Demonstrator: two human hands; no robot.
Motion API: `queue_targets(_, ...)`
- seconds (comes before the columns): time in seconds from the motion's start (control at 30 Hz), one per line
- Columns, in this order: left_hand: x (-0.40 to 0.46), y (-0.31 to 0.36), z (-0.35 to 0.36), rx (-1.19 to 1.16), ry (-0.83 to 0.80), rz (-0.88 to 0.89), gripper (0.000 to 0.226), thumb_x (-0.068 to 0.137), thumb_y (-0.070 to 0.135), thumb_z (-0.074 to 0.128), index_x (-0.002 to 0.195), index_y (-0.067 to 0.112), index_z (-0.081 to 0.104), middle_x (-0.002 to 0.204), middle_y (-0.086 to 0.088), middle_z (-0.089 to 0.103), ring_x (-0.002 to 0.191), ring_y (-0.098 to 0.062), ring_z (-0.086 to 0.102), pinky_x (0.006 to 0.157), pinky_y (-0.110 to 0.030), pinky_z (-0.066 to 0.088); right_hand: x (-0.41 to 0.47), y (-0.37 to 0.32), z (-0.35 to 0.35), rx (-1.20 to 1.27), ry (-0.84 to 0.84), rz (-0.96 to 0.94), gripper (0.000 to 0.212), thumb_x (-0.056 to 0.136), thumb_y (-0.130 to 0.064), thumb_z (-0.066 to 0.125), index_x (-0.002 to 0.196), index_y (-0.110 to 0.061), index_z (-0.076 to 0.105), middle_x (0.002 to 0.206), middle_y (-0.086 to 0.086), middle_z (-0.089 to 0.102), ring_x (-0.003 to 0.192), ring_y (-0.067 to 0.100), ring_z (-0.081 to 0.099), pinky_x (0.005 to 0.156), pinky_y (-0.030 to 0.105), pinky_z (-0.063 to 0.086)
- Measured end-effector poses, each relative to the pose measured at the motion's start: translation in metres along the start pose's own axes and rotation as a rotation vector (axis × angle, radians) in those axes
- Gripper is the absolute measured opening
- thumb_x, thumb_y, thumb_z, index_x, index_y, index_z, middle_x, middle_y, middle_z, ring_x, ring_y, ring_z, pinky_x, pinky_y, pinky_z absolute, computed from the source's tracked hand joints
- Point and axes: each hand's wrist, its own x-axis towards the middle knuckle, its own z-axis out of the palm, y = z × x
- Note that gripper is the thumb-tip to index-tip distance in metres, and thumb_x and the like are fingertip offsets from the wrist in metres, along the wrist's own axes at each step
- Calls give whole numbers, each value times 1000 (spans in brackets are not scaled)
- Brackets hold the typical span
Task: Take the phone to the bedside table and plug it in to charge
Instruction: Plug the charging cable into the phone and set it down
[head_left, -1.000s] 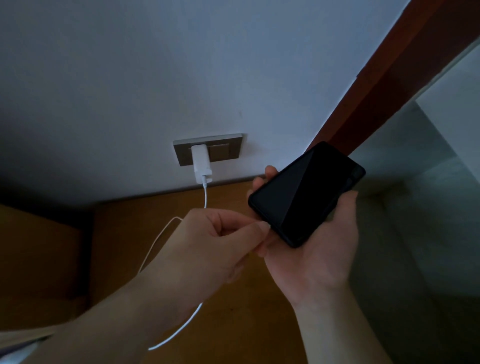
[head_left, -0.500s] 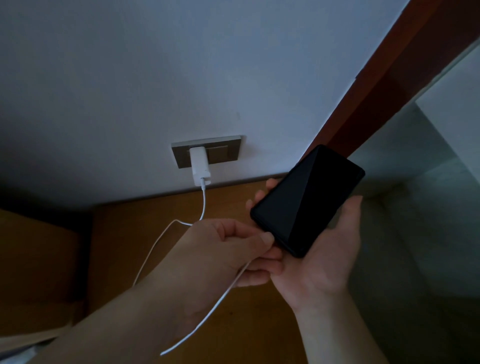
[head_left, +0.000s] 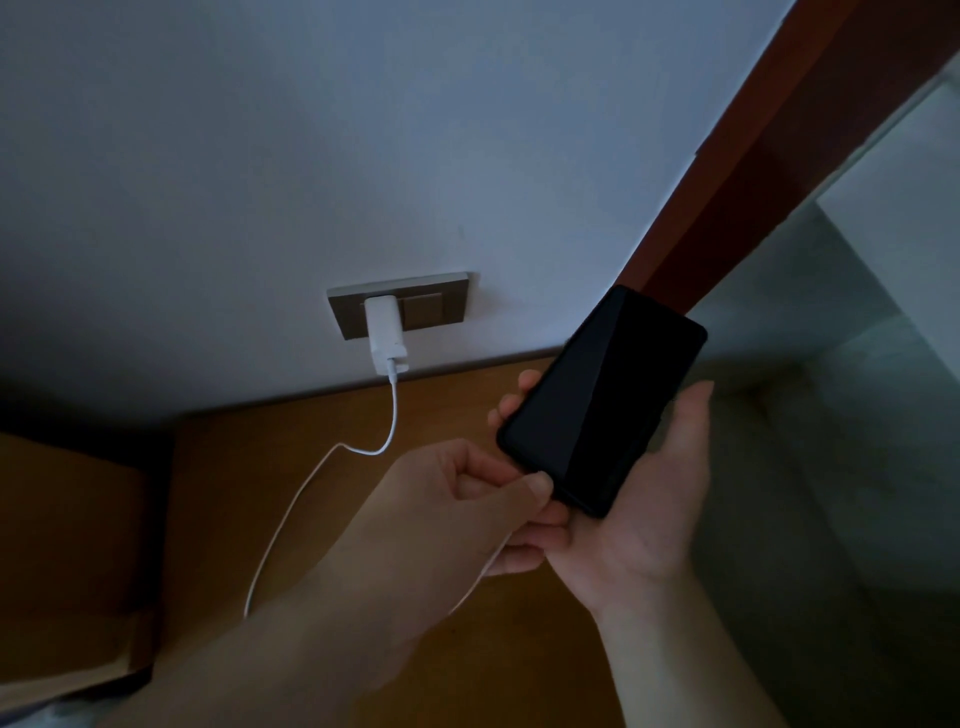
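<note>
A black phone (head_left: 602, 400) with a dark screen lies tilted in my right hand (head_left: 639, 519), above the wooden bedside table (head_left: 291, 457). My left hand (head_left: 457, 509) pinches the end of the white charging cable (head_left: 322, 467) right at the phone's lower edge; the plug itself is hidden by my fingers. The cable loops across the table up to a white charger (head_left: 384, 338) plugged into the wall socket (head_left: 441, 309).
A white wall rises behind the table. A dark red wooden headboard post (head_left: 753, 171) slants up at the right, with pale bedding (head_left: 841, 415) beside it. A lower brown surface (head_left: 67, 561) sits at the left.
My left hand has moved down and right along the phone's lower edge with the cable end. The cable's loop on the table has shifted and drawn tighter. The phone has dipped slightly.
</note>
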Motion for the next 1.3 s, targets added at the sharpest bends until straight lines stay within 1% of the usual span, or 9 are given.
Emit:
queue_targets(0.17,0,4,-20,278,65,48,92,33,83,90,105,29,69,100,5,85,89,-15,83,88,-43,66,3,-5,-11,12,-98,32,87,96,-82,33,135,-14,71,113,23,73,100,36,72,90,47,57)
queue_targets(0.27,-1,2,-24,490,93,219,105,27,102,72,120,58,55,117,41,69,99,19,69,83,-21,58,3,-13,-15,-18,-114,31,83,95,-81,39,145,-21,66,123,28,73,112,39,72,103,55,54)
queue_targets(0.33,-1,-3,-19,581,60,369,125,33,102,70,144,60,32,129,59,50,112,33,52,82,-8,51,2,-16,-18,-63,-100,75,83,93,-82,43,149,-24,62,141,29,66,126,40,68,110,58,51)
queue_targets(0.47,-2,-8,-2,640,-24,494,128,39,80,88,144,76,14,132,60,43,120,33,46,82,11,37,-1,-20,-16,-113,-31,179,77,92,-79,46,142,-25,70,141,14,72,126,32,71,91,43,65)
queue_targets(0.53,2,-13,1,666,-11,562,118,56,53,96,126,90,9,142,47,49,130,22,49,95,0,45,0,-19,-18,-109,-16,215,74,90,-75,50,136,-21,75,137,15,75,122,33,74,85,42,66)
queue_targets(0.67,5,-22,6,736,37,582,128,70,36,98,142,66,-4,170,24,26,155,2,31,125,-33,36,2,-17,-24,-107,-32,259,71,82,-74,53,121,-22,82,125,16,80,108,32,80,71,39,68)
queue_targets(1.07,16,-61,11,622,194,650,129,67,39,98,134,84,-3,168,19,35,154,-8,40,122,-43,43,5,-2,-31,-446,20,129,75,87,-82,40,136,-34,72,133,4,78,117,22,77,97,45,62)
queue_targets(1.2,20,-70,11,569,241,621,131,62,43,94,147,66,-3,165,16,41,152,-8,45,119,-47,47,1,6,-44,-565,-6,12,56,103,-75,42,118,-31,74,96,-17,84,85,1,81,63,17,63)
queue_targets(1.3,25,-78,10,609,261,625,135,66,31,101,147,59,-3,165,12,42,153,-10,43,121,-47,45,2,9,-49,-622,1,22,71,102,-76,40,135,-19,68,98,-13,83,86,3,80,63,17,62)
